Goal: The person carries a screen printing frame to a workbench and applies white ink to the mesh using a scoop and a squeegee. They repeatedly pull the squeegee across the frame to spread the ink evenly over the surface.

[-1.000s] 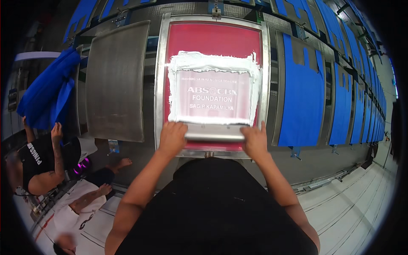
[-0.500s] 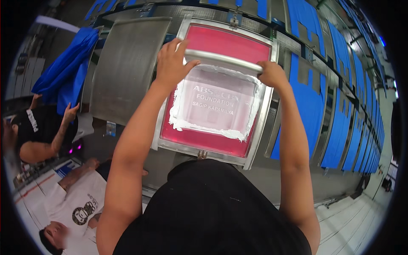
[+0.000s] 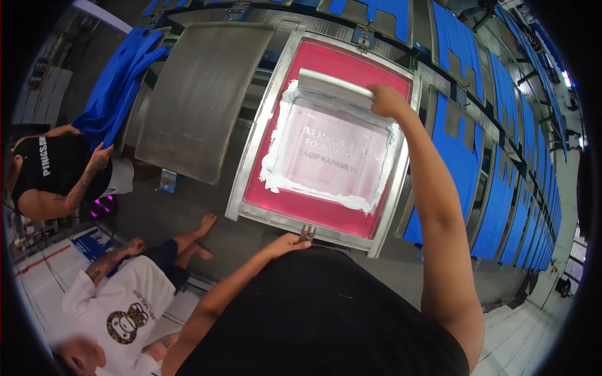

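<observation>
A printing screen point(image 3: 266, 216) lies in front of me, its metal frame around red-pink mesh. White paste point(image 3: 279, 138) borders a pale panel with lettering in the mesh. Across the far side of that panel lies a squeegee point(image 3: 337, 89), a long metal bar, with my right hand point(image 3: 387, 103) closed around its right end. My left hand point(image 3: 290, 244) is at the near edge of the frame, its fingers closed on a small metal bracket point(image 3: 307, 233) close to my body. Part of that hand is hidden by the bracket and my shirt.
A bare metal platen point(image 3: 197, 100) stands left of the screen. Rows of platens with blue fabric point(image 3: 444, 163) run along the right. One co-worker point(image 3: 63, 166) handles blue cloth point(image 3: 116, 81) at the left; another person point(image 3: 119, 307) in a white shirt is below.
My left hand has let go of the squeegee and come down to the bracket at the near frame edge. My right hand still grips the bar. The left co-worker's blue cloth has shifted.
</observation>
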The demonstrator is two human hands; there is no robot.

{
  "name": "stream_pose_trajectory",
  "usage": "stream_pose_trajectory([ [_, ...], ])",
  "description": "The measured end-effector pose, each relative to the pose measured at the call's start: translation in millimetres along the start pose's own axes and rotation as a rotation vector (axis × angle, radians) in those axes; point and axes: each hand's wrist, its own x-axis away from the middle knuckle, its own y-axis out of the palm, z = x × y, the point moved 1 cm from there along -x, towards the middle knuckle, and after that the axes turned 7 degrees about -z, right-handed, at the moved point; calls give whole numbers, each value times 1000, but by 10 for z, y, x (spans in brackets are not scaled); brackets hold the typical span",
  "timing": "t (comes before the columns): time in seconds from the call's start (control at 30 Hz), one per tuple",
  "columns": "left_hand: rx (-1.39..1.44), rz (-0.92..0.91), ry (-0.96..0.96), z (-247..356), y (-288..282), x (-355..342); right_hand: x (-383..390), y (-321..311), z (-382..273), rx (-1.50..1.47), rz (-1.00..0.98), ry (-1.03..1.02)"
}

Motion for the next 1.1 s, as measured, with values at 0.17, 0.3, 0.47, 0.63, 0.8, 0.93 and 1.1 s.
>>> stream_pose_trajectory([
  [0.17, -17, -90, 132, 313, 67, 190, 71, -14, -135, -20, 21, 32],
  [0.3, 74, -54, 69, 355, 156, 210, 536, 82, -417, -1, -10, 93],
  [0.47, 49, 4, 124, 331, 164, 181, 1868, 662, -1309, -13, -12, 87],
  [0.63, -118, 54, -42, 164, 112, 55, 2594, 1117, -1619, -48, 70, 3],
  [0.8, -294, 193, -111, -175, -63, -207, 2568, 957, -1250, 8, 223, 91],
  [0.93, -367, 220, -150, -43, -11, -152, 2720, 1016, -636, -241, 98, 173],
  [1.1, -727, 495, -91, 240, 50, 66, 2435, 1608, -75, -777, 431, 72],
])
